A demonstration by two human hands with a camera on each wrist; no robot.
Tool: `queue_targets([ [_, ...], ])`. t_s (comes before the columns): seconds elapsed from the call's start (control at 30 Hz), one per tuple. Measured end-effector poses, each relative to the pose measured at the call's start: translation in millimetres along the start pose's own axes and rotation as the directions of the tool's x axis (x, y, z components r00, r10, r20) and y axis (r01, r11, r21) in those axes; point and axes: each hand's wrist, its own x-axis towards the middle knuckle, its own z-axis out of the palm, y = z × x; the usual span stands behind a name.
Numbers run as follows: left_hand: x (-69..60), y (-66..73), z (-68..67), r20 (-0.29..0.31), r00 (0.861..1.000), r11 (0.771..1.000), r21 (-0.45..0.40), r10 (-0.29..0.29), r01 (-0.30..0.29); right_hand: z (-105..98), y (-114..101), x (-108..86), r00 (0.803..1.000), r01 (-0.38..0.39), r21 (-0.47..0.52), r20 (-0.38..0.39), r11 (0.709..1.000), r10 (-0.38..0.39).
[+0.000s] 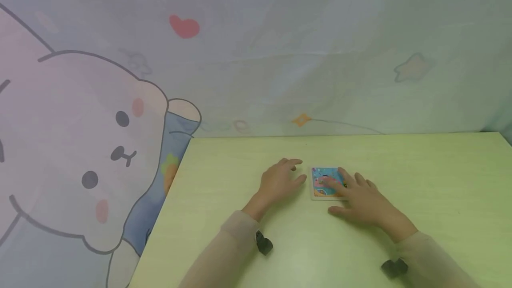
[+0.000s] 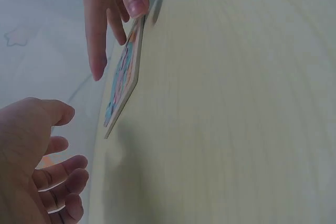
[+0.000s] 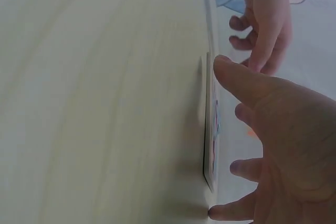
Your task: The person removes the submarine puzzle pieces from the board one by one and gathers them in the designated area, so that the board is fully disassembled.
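Note:
A small square picture board (image 1: 327, 193), with a pale rim and a blue, pink and orange picture, lies flat on the table. My right hand (image 1: 366, 201) is over its right side, fingers spread and covering part of the picture. In the right wrist view, the thumb and fingers of that hand (image 3: 294, 140) look uncurled along the board's edge (image 3: 208, 124); whether they touch it I cannot tell. Left of the board, apart from it, my left hand (image 1: 278, 183) hovers with loosely bent fingers. Nothing is in the left hand (image 2: 31, 161) in the left wrist view.
The pale yellow-green table (image 1: 224, 177) reaches back to a hanging cloth (image 1: 280, 66) printed with hearts, a star and a large cartoon animal (image 1: 100, 146). Small black devices sit at the left wrist (image 1: 264, 243) and right wrist (image 1: 394, 269).

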Motion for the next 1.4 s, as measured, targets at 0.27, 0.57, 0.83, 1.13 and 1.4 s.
queue_targets([
  [0.27,15.5,3.9,16.2,0.05,0.999,1.0,-0.005,0.015,-0.014,6.1,-7.9,4.9,1.0,0.017,-0.023,0.007,1.0,-0.016],
  [0.57,25.3,7.1,24.7,0.078,0.996,0.999,0.009,0.04,-0.041,10.1,-9.3,7.8,1.0,0.014,-0.051,0.023,0.999,-0.013],
  [0.83,33.6,12.5,24.4,0.117,0.992,0.997,0.06,0.037,-0.045,8.8,-10.1,7.5,0.999,-0.004,-0.047,0.035,0.999,0.005],
  [1.13,41.0,14.4,25.9,0.153,0.988,0.997,0.071,0.02,-0.031,10.1,-8.3,6.6,0.999,-0.017,-0.029,0.043,0.999,0.018],
  [1.4,46.2,16.2,27.7,0.165,0.986,0.998,0.063,-0.015,0.005,10.1,-7.8,5.5,0.999,-0.021,-0.03,0.038,0.999,0.022],
])
